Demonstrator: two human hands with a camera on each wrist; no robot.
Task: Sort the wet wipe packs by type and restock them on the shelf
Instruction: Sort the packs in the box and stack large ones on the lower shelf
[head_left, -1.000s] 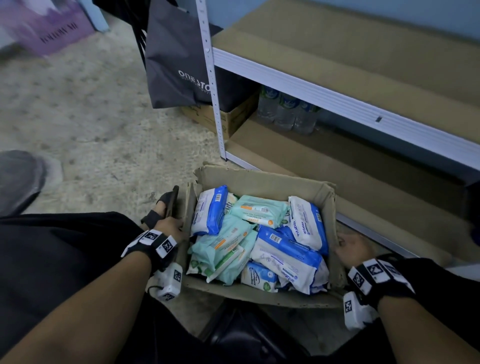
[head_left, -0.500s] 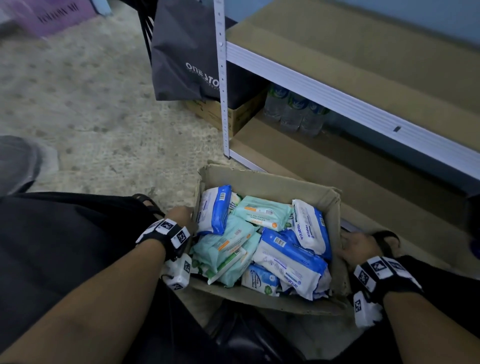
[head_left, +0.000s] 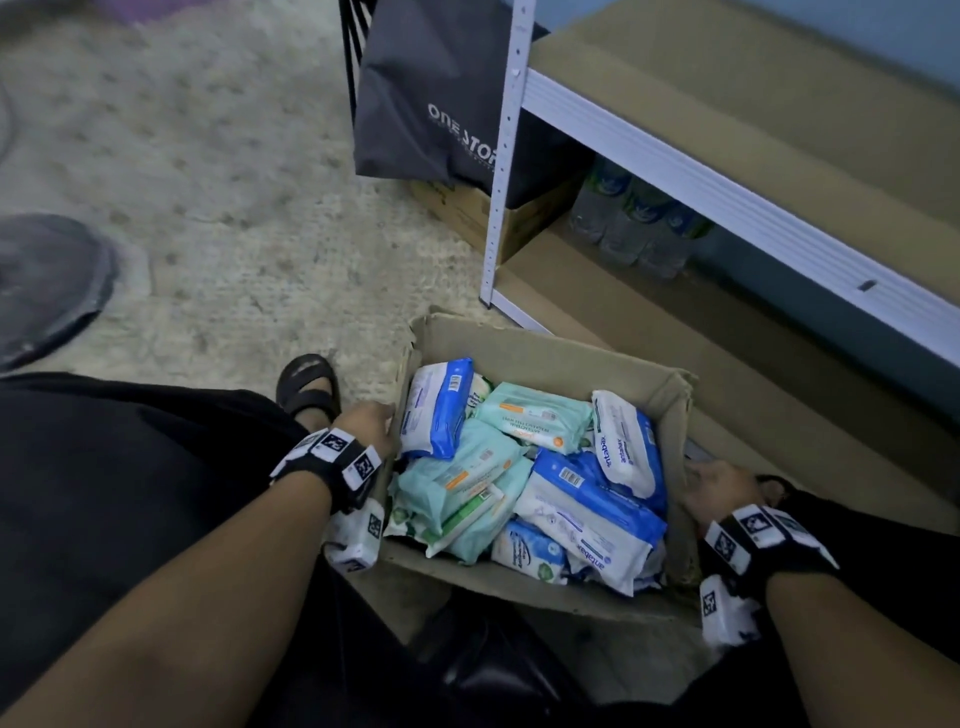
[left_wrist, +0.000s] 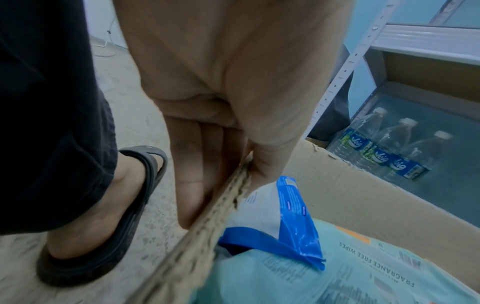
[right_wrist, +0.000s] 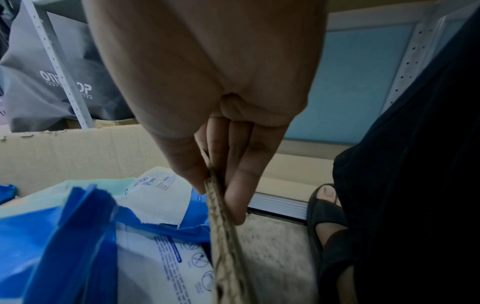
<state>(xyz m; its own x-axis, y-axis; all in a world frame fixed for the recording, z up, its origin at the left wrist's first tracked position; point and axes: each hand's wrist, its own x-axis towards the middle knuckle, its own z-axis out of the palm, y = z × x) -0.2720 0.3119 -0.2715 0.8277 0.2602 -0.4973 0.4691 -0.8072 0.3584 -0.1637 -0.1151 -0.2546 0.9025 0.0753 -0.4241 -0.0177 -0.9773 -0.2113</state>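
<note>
An open cardboard box sits on the floor between my knees, full of several wet wipe packs. Blue-and-white packs lie at the right and one stands at the left; pale teal packs lie in the middle. My left hand pinches the box's left wall, thumb inside and fingers outside. My right hand pinches the right wall the same way. The white metal shelf stands just behind the box, its boards lined with cardboard.
Three water bottles stand at the back of the bottom shelf. A dark grey bag hangs by the shelf post over a small carton. My sandalled feet flank the box on pale carpet. A dark round object lies far left.
The box, held in both hands, has shifted right, closer to the shelf's bottom board. My left foot in its sandal now shows beside the left wall.
</note>
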